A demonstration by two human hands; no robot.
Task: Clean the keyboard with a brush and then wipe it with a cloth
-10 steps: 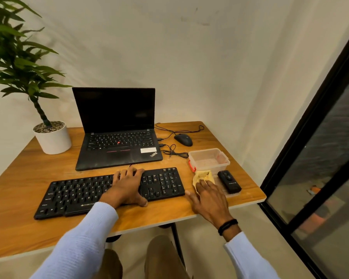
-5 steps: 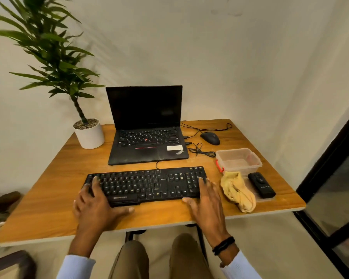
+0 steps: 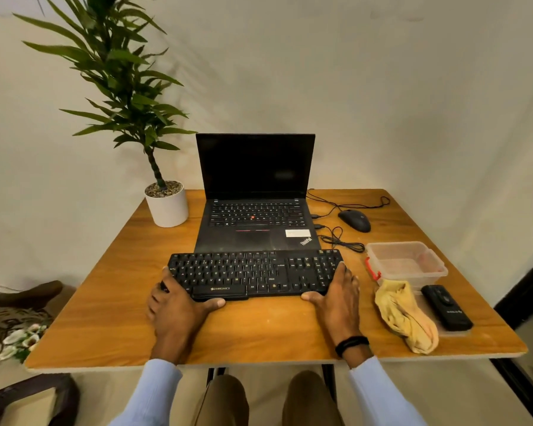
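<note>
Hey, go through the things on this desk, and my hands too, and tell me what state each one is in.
Laptop: open, screen dark.
Keyboard: held at both ends.
Cloth: crumpled, lying untouched.
Container: open, no lid on it.
Left hand: grips the keyboard's left end.
Right hand: grips the keyboard's right end.

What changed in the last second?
The right hand let go of the yellow cloth and moved left to the right end of the keyboard; the left hand slid from its middle to its left end. Both now grip it. Laptop, mouse unmoved.
</note>
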